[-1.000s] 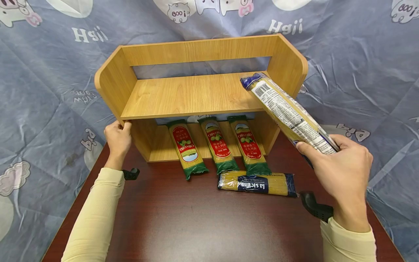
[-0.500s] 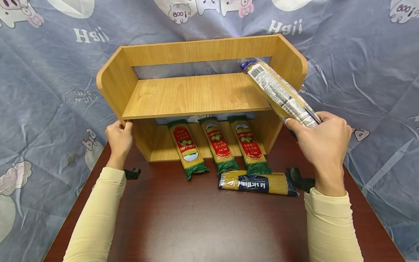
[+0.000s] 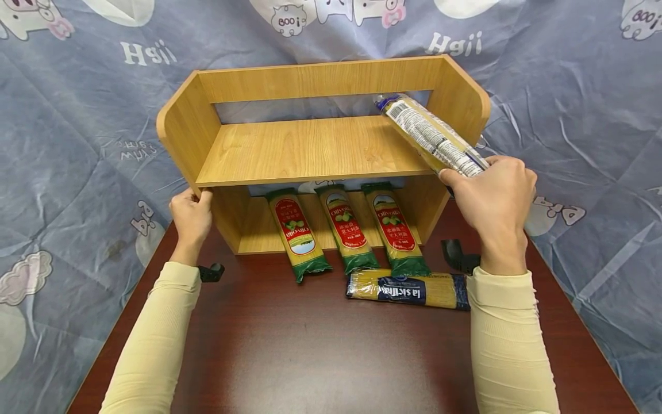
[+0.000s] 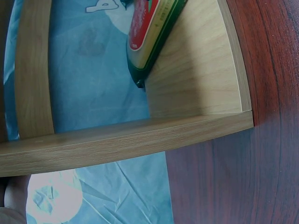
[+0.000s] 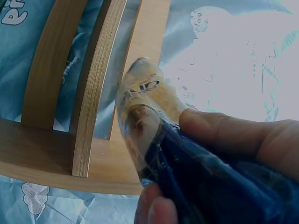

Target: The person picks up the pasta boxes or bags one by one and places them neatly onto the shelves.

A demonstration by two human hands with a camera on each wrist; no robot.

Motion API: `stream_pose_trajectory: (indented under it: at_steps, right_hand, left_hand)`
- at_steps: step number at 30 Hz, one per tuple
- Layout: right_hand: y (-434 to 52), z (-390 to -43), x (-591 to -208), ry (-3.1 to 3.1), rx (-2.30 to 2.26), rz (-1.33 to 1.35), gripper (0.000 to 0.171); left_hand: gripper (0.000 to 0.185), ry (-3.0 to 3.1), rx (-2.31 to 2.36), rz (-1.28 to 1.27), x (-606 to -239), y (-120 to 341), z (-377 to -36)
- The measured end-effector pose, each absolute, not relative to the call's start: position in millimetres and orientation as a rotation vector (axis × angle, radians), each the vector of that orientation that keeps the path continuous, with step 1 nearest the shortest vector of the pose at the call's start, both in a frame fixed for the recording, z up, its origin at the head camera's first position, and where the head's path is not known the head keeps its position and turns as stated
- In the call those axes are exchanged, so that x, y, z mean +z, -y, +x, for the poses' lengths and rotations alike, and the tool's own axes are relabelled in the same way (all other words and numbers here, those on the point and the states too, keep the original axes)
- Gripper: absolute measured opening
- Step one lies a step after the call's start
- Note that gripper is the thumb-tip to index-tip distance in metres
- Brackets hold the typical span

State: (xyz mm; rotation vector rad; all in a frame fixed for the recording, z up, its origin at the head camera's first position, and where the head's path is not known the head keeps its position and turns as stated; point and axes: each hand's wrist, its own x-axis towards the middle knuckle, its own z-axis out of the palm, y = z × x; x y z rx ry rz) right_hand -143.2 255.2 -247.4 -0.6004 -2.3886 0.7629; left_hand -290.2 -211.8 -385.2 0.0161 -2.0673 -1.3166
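My right hand [image 3: 495,198] grips the near end of a blue-ended spaghetti packet [image 3: 431,135], its barcode label facing up. The packet slants over the right part of the upper board of a wooden shelf [image 3: 310,146], far end near the back rail. In the right wrist view the thumb and fingers pinch the packet's blue wrapper [image 5: 187,163]. My left hand [image 3: 191,215] holds the shelf's left side panel at the height of the upper board; in the left wrist view only a bit of that hand [image 4: 16,196] shows beside the panel.
Three green-ended spaghetti packets [image 3: 297,233] lean in the lower compartment, their near ends sticking out over the table [image 3: 310,345]. A blue-labelled spaghetti packet [image 3: 408,289] lies crosswise in front of them. A printed cloth [image 3: 77,144] hangs behind the shelf.
My right hand has moved left and away from me, carrying the spaghetti packet further over the upper board. My left hand stays on the side panel.
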Motion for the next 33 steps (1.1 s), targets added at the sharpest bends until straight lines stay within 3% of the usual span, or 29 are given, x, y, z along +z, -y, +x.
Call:
stream_pose_trajectory:
  at_steps: [33]
  right_hand:
    - [-234, -202, -250, 2.454, 0.821, -0.713, 0.071]
  left_hand:
    - [0.021, 2.051, -1.326, 0.012, -388, 211, -291]
